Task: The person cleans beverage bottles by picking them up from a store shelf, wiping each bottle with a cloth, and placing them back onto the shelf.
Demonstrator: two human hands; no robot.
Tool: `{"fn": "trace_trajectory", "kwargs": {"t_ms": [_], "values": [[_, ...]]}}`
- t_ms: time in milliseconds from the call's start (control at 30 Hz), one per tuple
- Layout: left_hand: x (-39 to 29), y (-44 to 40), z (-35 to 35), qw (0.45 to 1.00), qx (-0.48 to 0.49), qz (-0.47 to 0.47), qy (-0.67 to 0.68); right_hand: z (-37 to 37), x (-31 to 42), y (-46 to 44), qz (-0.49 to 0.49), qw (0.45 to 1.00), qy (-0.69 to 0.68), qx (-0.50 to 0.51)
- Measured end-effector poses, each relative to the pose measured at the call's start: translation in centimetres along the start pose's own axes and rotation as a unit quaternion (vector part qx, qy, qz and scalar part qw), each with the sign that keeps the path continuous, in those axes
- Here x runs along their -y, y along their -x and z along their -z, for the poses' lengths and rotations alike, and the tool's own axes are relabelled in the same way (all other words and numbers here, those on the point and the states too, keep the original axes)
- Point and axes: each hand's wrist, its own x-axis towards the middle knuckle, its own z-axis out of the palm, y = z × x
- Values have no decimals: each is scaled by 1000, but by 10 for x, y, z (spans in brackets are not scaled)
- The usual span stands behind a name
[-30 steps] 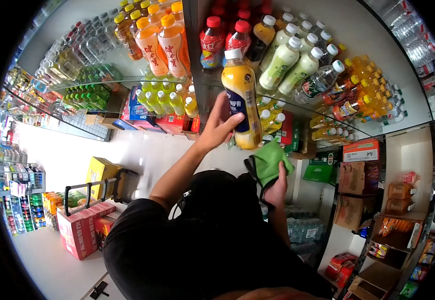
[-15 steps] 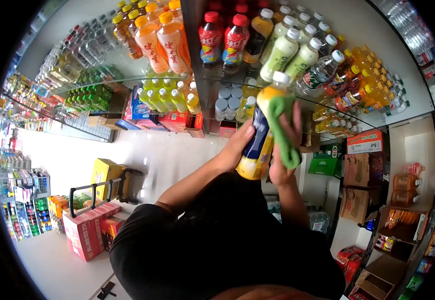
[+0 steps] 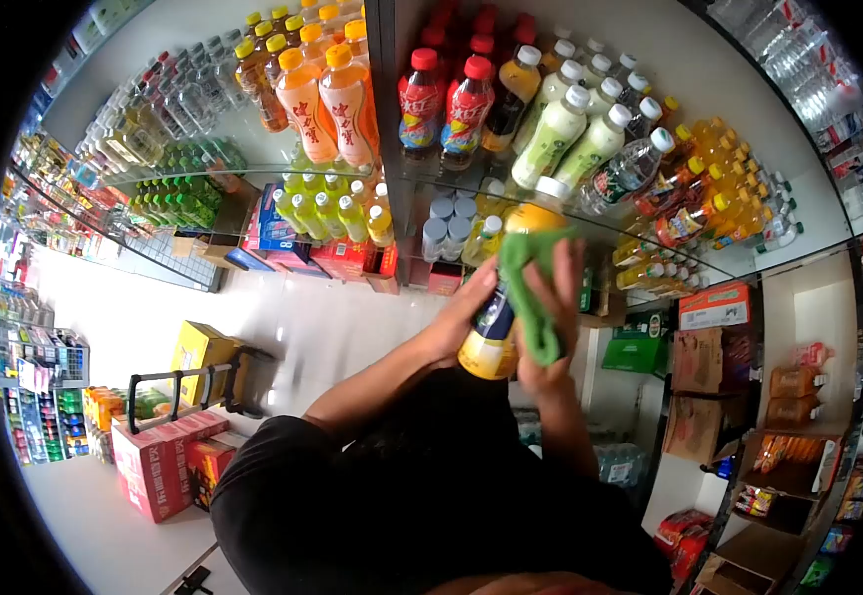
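A yellow drink bottle [image 3: 486, 357] with a dark blue label and a white cap is tilted in front of my body. My left hand [image 3: 458, 315] grips it around its left side. A folded green cloth [image 3: 530, 288] lies across the bottle's front, pressed there by my right hand [image 3: 556, 317]. The right fingers are bent over the cloth, and it covers much of the label. Behind the bottle's cap, pale green drink bottles [image 3: 552, 139] stand on the glass shelf.
Shelves of bottles line the far side, with red-capped bottles [image 3: 467, 111] and orange-capped bottles [image 3: 349, 107] near the front edge. Cardboard boxes [image 3: 697, 359] are stacked at right. A trolley [image 3: 183, 382] stands at left beside red cartons [image 3: 166, 461].
The cloth and my right hand have moved left across the bottle, hiding more of its label. Both hands and the bottle sit slightly lower in view.
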Motion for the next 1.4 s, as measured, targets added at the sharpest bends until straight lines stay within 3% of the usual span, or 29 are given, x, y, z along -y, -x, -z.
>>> {"fn": "trace_trajectory", "kwargs": {"t_ms": [33, 100, 200, 233, 300, 333, 367, 433, 500, 567, 600, 633, 767, 833, 900, 967, 1033, 1100, 1133, 1167, 1233, 1300, 1367, 1400], "values": [[-4, 1, 6, 1000, -12, 16, 17, -4, -3, 14, 5, 999, -30, 27], [-10, -7, 23, 975, 31, 107, 191, -12, 1, 45, 13, 996, -56, 72], [-22, -8, 21, 993, -44, 41, 106, -10, 11, 66, 8, 989, -59, 132], [-19, -7, 27, 993, -21, 48, 106, -6, 11, 62, 8, 989, -42, 139], [-7, -7, 30, 994, 10, 71, 88, -9, 7, 49, -1, 995, -6, 102], [-12, -3, 13, 999, 28, -16, -19, -6, 3, 38, -16, 997, -32, 69], [0, -1, 15, 1000, 25, 5, -4, -6, 0, 28, -3, 998, 40, 42], [-4, 3, 2, 999, 31, 42, 9, -4, 2, 8, -34, 999, 10, -16], [2, 2, 1, 1000, -9, -3, -28, -13, 10, 6, -68, 996, -2, -57], [4, -3, 17, 999, -22, -32, 10, -16, 13, 24, -28, 997, -72, 20], [-11, -2, 14, 995, -23, 40, 94, -17, 16, 34, -20, 994, -91, 60], [-18, -1, 18, 989, -29, 31, 142, -16, 15, 49, -16, 991, -97, 89], [-20, -2, 37, 993, -43, 3, 107, -12, 17, 65, -7, 982, -90, 167], [-25, 1, 22, 997, 3, -72, -11, -16, 11, 45, -10, 993, -38, 115], [-12, 9, 18, 993, 21, -74, -93, -13, -6, 29, 3, 997, 37, 68], [-10, 16, 3, 999, 25, -27, -10, -15, 9, -10, -4, 999, -16, -37], [-4, 17, 1, 999, 11, -29, 9, -15, 14, -11, -18, 999, -24, -26], [3, 14, 20, 996, -46, -31, 72, -20, 10, 13, -2, 993, -106, 55], [-11, 12, 26, 974, 30, 43, 218, -20, 11, 31, 3, 988, -121, 97], [-14, 10, 32, 979, -64, 48, 187, -20, 12, 47, 2, 983, -125, 131], [-25, 9, 34, 983, -56, -19, 176, -17, 18, 61, 1, 975, -114, 191], [-17, 8, 44, 987, -32, -29, 155, -16, 15, 54, 7, 972, -131, 194], [-2, 11, 45, 993, -81, -2, 89, -22, 8, 45, 0, 973, -155, 169], [-1, 11, 40, 998, -55, -24, 21, -21, 6, 32, -14, 981, -126, 150]]}}
